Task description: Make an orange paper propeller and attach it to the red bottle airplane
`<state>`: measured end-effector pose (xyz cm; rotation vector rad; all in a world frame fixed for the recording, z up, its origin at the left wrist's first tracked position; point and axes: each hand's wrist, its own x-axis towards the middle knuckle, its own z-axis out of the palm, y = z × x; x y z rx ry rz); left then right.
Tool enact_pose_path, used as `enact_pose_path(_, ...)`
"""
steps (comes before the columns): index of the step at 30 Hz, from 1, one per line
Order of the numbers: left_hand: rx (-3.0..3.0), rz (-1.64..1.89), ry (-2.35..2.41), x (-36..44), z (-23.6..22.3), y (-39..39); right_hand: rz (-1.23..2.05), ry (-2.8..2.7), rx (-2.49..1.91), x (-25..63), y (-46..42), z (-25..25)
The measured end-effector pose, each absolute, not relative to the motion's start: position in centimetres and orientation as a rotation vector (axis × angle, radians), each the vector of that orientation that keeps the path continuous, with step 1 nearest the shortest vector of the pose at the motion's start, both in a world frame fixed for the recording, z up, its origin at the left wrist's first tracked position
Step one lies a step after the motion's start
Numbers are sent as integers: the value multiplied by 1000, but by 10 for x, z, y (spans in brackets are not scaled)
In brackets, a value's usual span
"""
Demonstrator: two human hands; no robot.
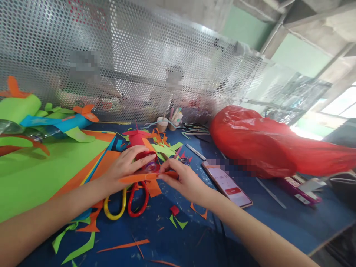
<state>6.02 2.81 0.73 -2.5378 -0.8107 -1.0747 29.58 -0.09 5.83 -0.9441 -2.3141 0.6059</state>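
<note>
Phone [229, 181] shows digits 02 08, last pair blurry. R hand [189, 181] pinches orange paper strip [139, 178], just by clear round neck [151, 167] of red paper-wrapped btl [136, 140]; L hand's [125, 163] fingers spread over btl, can't tell if gripping.

On the table [194, 237], the scissors [130, 210] lie before the bottle [151, 167], between paper sheets [41, 178] at left and the smartphone [227, 182] at right. Behind the smartphone is the plastic bag [250, 142].

Slender bare forearms [69, 202], narrow wrists [107, 182], bare left hand [128, 163], bare right hand [187, 180]
</note>
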Motion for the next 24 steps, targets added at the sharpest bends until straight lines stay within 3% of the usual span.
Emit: enact_pose_path(24, -2563, -1094, -853, 60, 4, 27, 732, -2202, -948, 293, 20, 55)
